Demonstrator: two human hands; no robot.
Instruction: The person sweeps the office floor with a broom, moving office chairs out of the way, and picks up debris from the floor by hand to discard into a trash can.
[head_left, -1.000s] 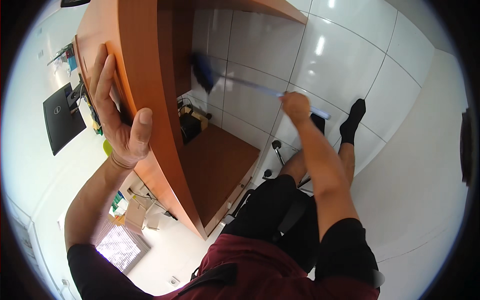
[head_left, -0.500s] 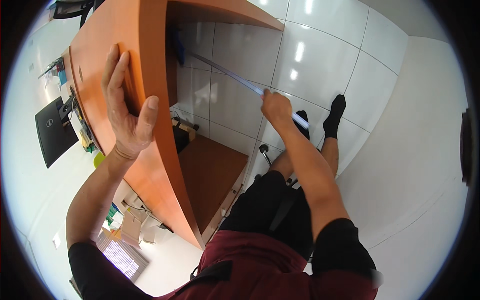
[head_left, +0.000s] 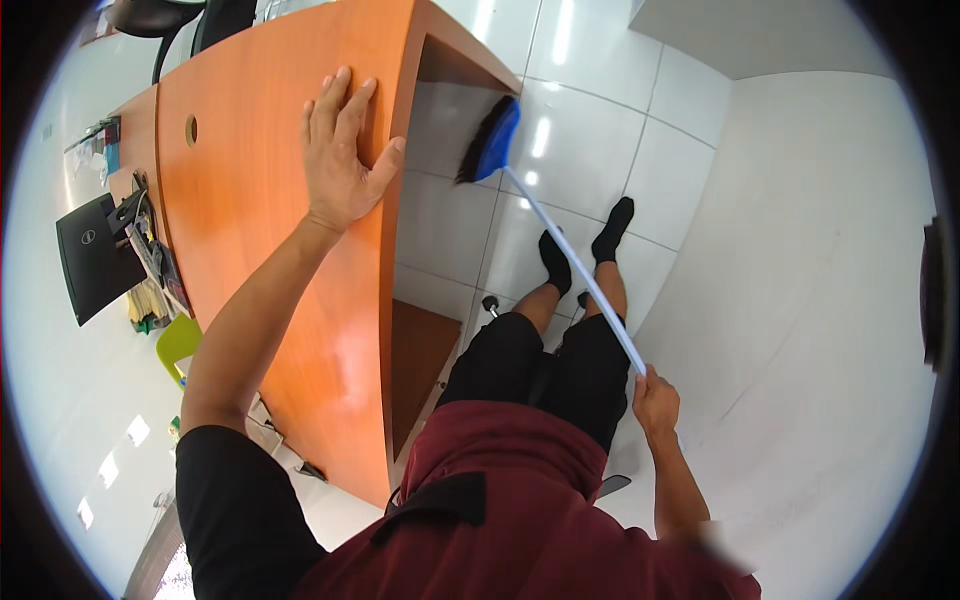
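The room was brightly lit, and long white reflections glared off the glossy floor tiles (head_left: 588, 115). Blown-out patches also marked the pale surface at the picture's lower left, near an overexposed window (head_left: 175, 578). The orange wooden counter (head_left: 270, 250) carried a soft sheen, while the brown panel (head_left: 418, 365) beneath it sat in shadow, the tiles there dulled to grey. The broom (head_left: 498, 150) looked fairly crisp. A hazy smear blurred a spot beside the right arm (head_left: 683, 500). Fisheye distortion bowed straight lines, and a black vignette with bluish fringing ringed the view.
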